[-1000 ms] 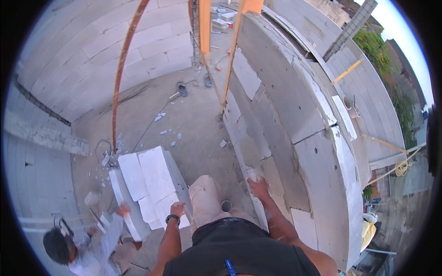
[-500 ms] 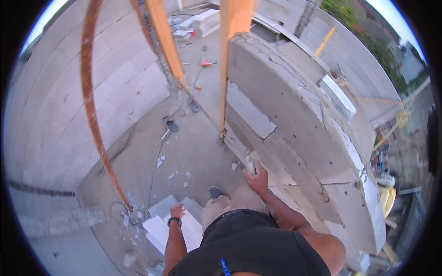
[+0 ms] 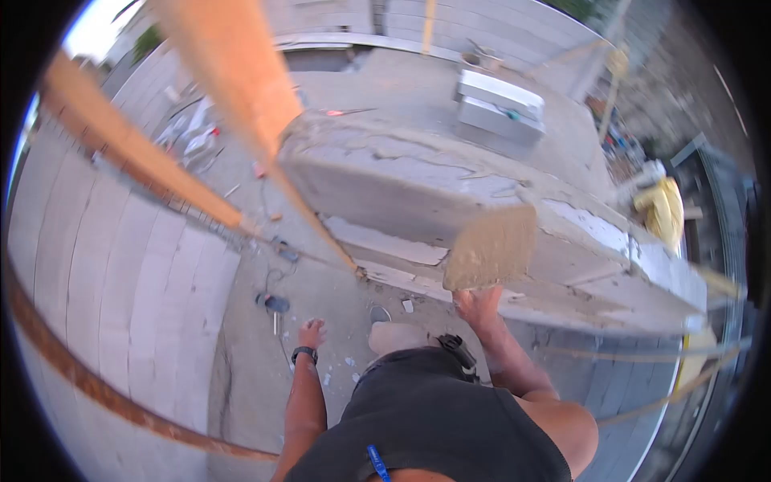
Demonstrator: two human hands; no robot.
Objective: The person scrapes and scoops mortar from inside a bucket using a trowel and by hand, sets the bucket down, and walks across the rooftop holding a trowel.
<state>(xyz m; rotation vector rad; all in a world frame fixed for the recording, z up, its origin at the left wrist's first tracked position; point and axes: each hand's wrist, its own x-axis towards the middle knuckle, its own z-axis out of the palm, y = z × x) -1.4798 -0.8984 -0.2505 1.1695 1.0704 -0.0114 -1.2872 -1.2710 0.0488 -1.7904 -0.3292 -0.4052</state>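
My right hand is wrapped around the grip of a trowel. Its broad blade, coated in grey-brown mortar, is raised in front of the side of a low block wall. The handle is mostly hidden behind the blade and my fingers. The wall's top carries rough, dried-looking mortar patches. My left hand, with a dark watch on the wrist, hangs over the floor with fingers loosely apart; nothing shows in it.
Orange wooden posts stand at the wall's near end, with another beam to the left. White blocks are stacked beyond the wall. A cable, a dark tool and block chips lie on the floor. A rusty bar curves at lower left.
My view has swung right toward the wall. My right hand has lifted the trowel, and its blade now shows broadside. The white slabs by my left hand have left the view.
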